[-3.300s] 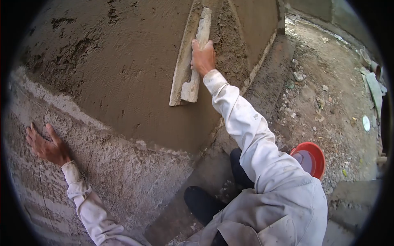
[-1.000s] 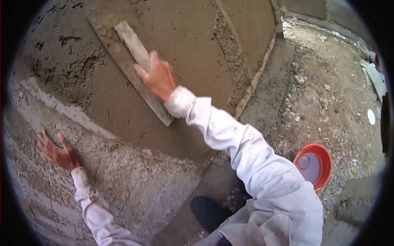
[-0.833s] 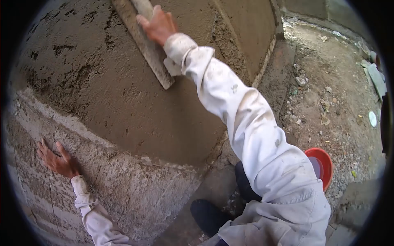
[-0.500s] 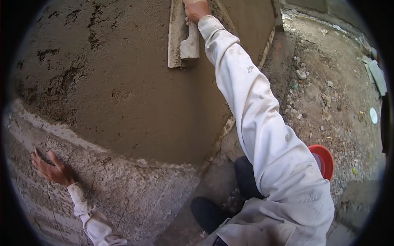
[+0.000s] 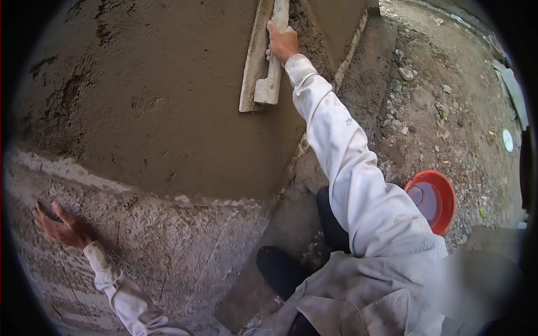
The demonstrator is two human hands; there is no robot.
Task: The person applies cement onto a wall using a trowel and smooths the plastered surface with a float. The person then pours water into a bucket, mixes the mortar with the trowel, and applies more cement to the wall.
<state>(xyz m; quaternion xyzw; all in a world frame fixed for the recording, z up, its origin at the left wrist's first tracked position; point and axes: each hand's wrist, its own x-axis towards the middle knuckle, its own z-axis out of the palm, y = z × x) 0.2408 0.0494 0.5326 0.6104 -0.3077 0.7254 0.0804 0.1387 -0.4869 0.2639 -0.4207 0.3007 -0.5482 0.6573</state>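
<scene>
My right hand is wrapped round the handle of a long wooden float at the top centre. The float lies against a wall of wet brown plaster, close to its inner corner on the right. My left hand rests with fingers spread on the rough, unplastered lower wall at the left. A pale uneven edge separates the plaster from this rough band. Deep pits and cracks mark the plaster at the upper left.
A red bucket with cloudy liquid stands on the stony ground to the right. Both dark shoes are below me near the wall's foot. A white round object lies at the far right. A grey blur covers the lower right.
The float swung from a leftward slant to nearly upright and moved right, in my right hand. Since half a second ago it sits slightly lower in view. My left hand stays on the rough wall.
</scene>
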